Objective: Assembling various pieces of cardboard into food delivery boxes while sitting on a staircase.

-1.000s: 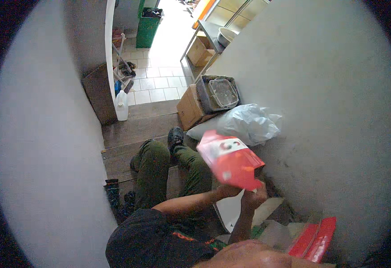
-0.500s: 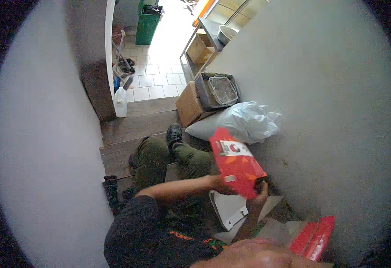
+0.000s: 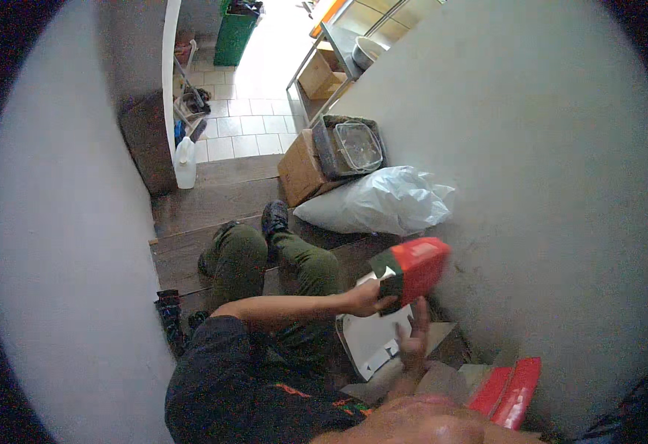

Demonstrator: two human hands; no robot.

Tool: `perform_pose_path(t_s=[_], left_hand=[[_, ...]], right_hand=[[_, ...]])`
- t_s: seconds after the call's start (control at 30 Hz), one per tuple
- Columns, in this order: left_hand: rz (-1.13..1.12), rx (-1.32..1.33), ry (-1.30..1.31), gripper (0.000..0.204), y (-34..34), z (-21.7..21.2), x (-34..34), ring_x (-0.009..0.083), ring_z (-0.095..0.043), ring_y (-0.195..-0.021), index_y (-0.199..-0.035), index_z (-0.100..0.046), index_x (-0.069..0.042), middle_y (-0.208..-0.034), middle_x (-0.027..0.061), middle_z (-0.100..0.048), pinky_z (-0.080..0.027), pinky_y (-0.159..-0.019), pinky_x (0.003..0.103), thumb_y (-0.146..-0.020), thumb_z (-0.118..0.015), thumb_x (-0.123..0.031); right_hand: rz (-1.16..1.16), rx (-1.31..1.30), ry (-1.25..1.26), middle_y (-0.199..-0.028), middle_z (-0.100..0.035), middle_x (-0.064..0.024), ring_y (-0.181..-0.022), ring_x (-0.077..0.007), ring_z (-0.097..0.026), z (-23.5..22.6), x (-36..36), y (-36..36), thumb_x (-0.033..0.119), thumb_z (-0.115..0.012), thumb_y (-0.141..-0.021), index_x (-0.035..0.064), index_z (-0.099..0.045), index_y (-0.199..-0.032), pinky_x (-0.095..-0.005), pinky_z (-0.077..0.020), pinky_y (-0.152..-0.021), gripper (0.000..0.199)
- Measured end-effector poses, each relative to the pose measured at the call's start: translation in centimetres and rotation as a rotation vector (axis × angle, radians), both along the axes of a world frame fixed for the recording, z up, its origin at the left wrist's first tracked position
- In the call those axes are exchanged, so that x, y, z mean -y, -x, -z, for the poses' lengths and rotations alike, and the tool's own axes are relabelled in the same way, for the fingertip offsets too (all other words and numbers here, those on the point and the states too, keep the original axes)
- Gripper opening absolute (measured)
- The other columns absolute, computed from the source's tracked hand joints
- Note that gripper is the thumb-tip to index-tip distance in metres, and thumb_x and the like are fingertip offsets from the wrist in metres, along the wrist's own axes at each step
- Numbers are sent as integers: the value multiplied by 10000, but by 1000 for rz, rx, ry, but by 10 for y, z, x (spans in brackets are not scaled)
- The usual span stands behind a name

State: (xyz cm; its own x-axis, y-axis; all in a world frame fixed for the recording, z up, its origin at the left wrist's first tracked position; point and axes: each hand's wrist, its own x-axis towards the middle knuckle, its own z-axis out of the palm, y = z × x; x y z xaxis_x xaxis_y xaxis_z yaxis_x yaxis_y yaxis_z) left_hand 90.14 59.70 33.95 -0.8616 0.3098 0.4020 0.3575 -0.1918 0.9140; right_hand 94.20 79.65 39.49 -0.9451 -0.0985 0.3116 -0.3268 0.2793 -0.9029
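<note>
My left hand (image 3: pixel 367 297) is closed on one end of a red pouch (image 3: pixel 422 268) that has a dark green band at the gripped end. The pouch is raised in front of the right wall and looks slightly blurred. Just below it, my right hand (image 3: pixel 414 342) is up with its fingers stretched out and apart, holding nothing. Its fingertips come close to the pouch's lower edge; whether they touch cannot be told. Under both hands lies a flat white panel-like object (image 3: pixel 372 340). More red packets (image 3: pixel 513 392) stand at the lower right, near my right arm.
A full white sack (image 3: pixel 383 203) leans against the right wall (image 3: pixel 546 185). Behind it are a cardboard box (image 3: pixel 303 169) and a dark bin with a clear container (image 3: pixel 359 148). A white jug (image 3: pixel 185 163) stands by the doorway, left. My outstretched legs (image 3: pixel 302 263) cover part of the wooden floor.
The red pouch has been turned, swinging its dark green end toward my left hand. My right hand has let go of it and opened. The whole view has shifted slightly.
</note>
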Motion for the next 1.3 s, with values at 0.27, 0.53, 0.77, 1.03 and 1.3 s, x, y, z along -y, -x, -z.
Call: perform_pose_path(t_s=[0.27, 0.53, 0.77, 1.03, 1.3], left_hand=[[252, 705, -759, 215, -4, -10, -17, 184, -588, -884, -1062, -518, -43, -1030, 73, -589, -496, -793, 338, -877, -545, -149], [60, 443, -521, 219, 1, -17, -20, 133, -554, -807, -958, -556, 0, -912, 42, -590, -478, -684, 309, -904, -539, -212], [337, 451, -606, 237, -10, -45, -26, 138, -591, -786, -1057, -532, -1, -917, 59, -592, -516, -697, 327, -921, -481, -189], [-145, -75, 206, 556, -22, -32, -48, 222, -564, -979, -1281, -402, -37, -1041, 101, -601, -456, -839, 342, -768, -608, -91], [-475, -327, 245, 426, -1, 9, -34, 350, -524, -1071, -1168, -534, -67, -1170, 181, -546, -429, -916, 381, -753, -498, 23]], right_hand=[[178, -428, -267, -1240, -473, -162, -1149, -297, -456, 40, 32, 22, 378, -550, -819, 24, -476, -1150, -414, -371, -954, 490], [-27, -269, -580, -1328, -424, -172, -1133, -265, -496, -22, 35, -2, 162, -387, -907, 10, -493, -1233, -328, -446, -872, 375], [233, -345, -647, -1216, -531, -179, -1124, -289, -516, -23, 40, -12, 100, -591, -814, -4, -576, -1145, -348, -415, -926, 347], [215, -77, -220, -1062, -588, -167, -1019, -239, -540, -24, 39, -7, 224, -480, -906, -14, -519, -1168, -336, -397, -898, 355], [517, -323, -495, -712, -575, -103, -637, -150, -540, -36, 31, -20, 81, -610, -811, -20, -563, -770, -285, -448, -588, 119]])
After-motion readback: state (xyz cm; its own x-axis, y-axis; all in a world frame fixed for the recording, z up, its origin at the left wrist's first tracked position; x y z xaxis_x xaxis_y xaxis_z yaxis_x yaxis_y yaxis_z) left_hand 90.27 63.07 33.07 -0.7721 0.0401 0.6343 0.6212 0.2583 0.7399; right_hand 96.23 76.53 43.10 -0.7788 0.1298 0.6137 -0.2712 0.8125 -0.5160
